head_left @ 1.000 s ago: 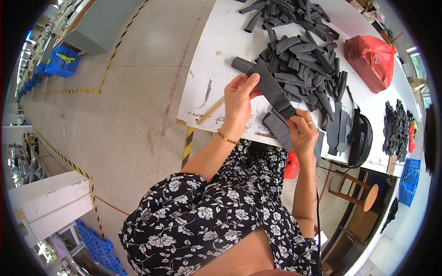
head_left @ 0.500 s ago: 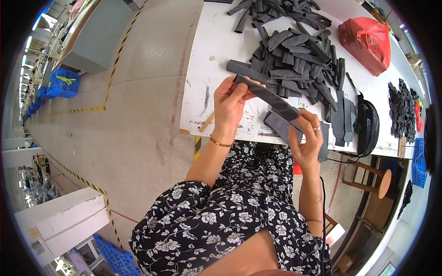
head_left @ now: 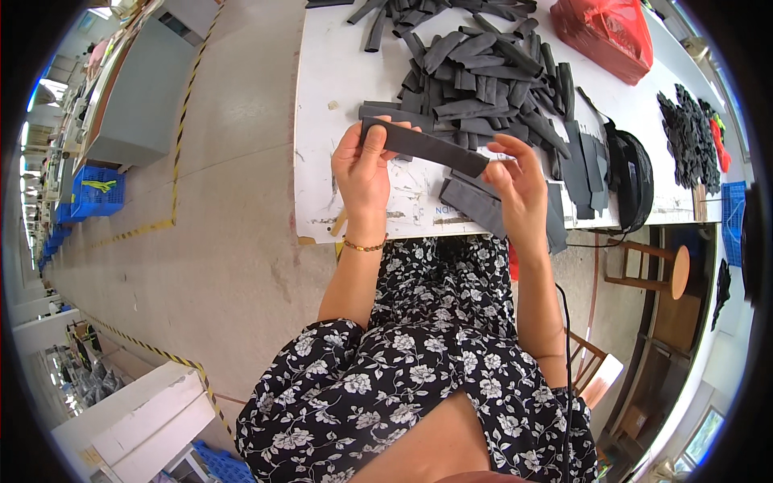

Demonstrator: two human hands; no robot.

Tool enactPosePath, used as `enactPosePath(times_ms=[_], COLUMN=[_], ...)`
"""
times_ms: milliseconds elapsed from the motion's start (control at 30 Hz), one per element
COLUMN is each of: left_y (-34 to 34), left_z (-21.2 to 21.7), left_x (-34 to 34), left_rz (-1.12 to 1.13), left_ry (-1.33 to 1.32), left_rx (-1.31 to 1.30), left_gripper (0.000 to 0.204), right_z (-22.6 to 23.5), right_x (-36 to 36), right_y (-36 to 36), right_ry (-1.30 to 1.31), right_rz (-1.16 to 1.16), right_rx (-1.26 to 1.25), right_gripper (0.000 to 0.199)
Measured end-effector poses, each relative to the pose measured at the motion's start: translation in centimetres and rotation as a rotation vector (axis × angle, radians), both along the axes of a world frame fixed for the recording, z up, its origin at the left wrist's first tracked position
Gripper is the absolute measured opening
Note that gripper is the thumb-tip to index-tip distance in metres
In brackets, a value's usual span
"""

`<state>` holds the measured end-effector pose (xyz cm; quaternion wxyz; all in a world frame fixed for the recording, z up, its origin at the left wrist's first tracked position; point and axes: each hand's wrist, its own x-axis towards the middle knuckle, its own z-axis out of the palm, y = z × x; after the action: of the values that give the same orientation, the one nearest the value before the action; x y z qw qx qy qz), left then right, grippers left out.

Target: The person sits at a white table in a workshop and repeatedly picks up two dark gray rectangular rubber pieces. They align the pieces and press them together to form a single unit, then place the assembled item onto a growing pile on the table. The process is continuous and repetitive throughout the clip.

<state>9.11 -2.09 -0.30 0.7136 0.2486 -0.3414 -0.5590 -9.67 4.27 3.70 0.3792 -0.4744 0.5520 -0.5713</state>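
A dark grey fabric strip (head_left: 423, 143) is stretched between my two hands over the near edge of the white table. My left hand (head_left: 362, 173) pinches its left end, thumb on top and fingers behind. At the other end, my right hand (head_left: 519, 189) has its fingertips against the strip's tip, its index finger curled above. Just beyond lies a heap of similar dark grey strips (head_left: 483, 80), several looking like flattened tubes. Flat dark grey pieces (head_left: 471, 205) lie on the table below the held strip, partly behind my right hand.
The white table (head_left: 326, 161) carries a red plastic bag (head_left: 604, 40) at the far right. Nearer stand a black bag (head_left: 632, 177) and stacked flat grey pieces (head_left: 584, 169). A wooden stool (head_left: 680, 271) is at the right, blue crates (head_left: 98, 189) at the far left.
My hands have shifted left in view with the strip, which now lies more level. My right hand's fingers have moved from under the strip's end to its tip, with the index finger raised.
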Motion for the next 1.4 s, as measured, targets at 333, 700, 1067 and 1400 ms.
enactPosePath(times_ms=[333,700,1067,1400], left_y=[0.5,-1.2,-2.4,1.2], left_z=[-1.8,-5.1,-5.2,-3.6], left_x=[-1.1,-0.2,0.3,-2.7], left_rz=[-0.106,-0.433,-0.664,-0.234], left_ry=[0.222,0.589,0.663,0.114], left_rx=[0.118,0.154,-0.110,0.495], left_gripper=[0.016,0.015,0.005,0.030], right_z=[-2.6,-1.4,-1.9,-2.8], right_x=[-0.8,0.1,0.9,0.1], right_y=[-1.5,0.3,2.1,1.4], right_ry=[0.103,0.654,0.925,1.033], right_rz=[0.026,0.101,0.215,-0.103], right_rx=[-0.180,-0.595,-0.855,-0.729], right_gripper=[0.005,0.018,0.033,0.032])
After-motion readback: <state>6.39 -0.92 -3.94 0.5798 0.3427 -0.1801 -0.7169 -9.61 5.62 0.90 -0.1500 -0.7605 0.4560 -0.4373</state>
